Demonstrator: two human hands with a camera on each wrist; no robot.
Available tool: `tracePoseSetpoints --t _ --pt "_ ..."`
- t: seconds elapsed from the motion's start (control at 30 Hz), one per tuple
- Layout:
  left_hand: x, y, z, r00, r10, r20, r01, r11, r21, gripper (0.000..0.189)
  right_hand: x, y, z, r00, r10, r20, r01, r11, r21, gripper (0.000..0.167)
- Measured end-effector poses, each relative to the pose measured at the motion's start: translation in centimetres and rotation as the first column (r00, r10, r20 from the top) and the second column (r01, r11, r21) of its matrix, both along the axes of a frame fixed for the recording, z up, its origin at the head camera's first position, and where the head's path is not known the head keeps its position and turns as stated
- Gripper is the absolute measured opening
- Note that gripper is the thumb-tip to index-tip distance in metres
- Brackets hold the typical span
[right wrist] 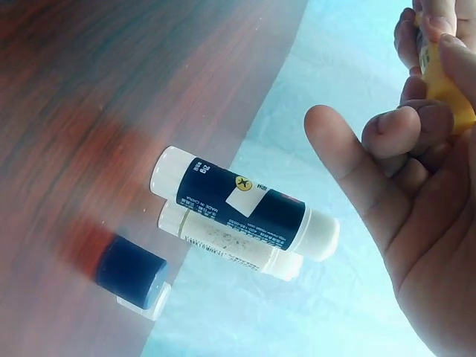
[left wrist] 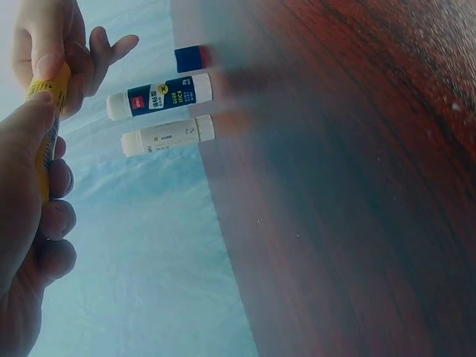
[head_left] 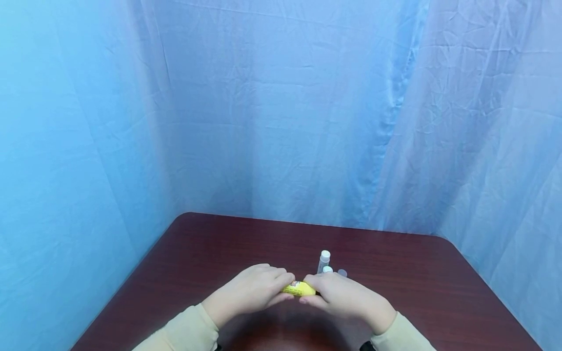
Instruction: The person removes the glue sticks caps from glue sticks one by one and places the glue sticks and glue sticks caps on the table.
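Both hands hold a yellow glue stick point(head_left: 299, 288) lying level between them above the table. My left hand point(head_left: 256, 290) grips one end, fingers curled round it. With thumb and forefinger, my right hand point(head_left: 344, 295) pinches the other end; its little finger point(right wrist: 338, 145) sticks out. Beyond the right hand stand two capless glue sticks, one with a dark blue label point(left wrist: 162, 97) and one with a whitish label point(left wrist: 169, 137). Close by on the table sit a dark blue cap point(right wrist: 132, 273) and a paler cap point(right wrist: 152, 309), the latter partly hidden in the right wrist view.
A dark red-brown wooden table point(head_left: 246, 239) with rounded far corners lies under the hands. Light blue cloth point(head_left: 285, 122) hangs behind it and along both sides.
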State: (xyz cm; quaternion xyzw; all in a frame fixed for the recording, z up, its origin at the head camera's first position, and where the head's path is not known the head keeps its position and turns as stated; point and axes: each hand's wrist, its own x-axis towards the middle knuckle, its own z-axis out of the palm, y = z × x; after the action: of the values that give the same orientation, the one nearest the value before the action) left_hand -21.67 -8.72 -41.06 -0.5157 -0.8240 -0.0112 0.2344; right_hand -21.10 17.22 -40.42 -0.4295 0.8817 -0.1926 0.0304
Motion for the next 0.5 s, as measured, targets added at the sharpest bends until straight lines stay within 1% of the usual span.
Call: tracePoseSetpoints --t 0.1,0.3,0.5 --pt "0.03 0.08 0.02 1.000 0.006 0.008 -0.006 1.000 -0.003 0.024 0.02 0.08 0.03 1.000 0.000 -0.005 0.000 1.000 -0.001 0.029" --pt "0.04 0.19 0.08 0.999 0.014 0.034 -0.014 1.000 -0.014 0.024 0.23 0.16 0.11 0.998 0.012 -0.066 -0.013 1.000 -0.004 0.028" --pt "0.09 0.25 0.21 1.000 0.011 0.013 -0.011 1.000 -0.001 0.024 0.38 0.33 0.17 0.991 -0.004 -0.132 0.002 1.000 -0.011 0.028"
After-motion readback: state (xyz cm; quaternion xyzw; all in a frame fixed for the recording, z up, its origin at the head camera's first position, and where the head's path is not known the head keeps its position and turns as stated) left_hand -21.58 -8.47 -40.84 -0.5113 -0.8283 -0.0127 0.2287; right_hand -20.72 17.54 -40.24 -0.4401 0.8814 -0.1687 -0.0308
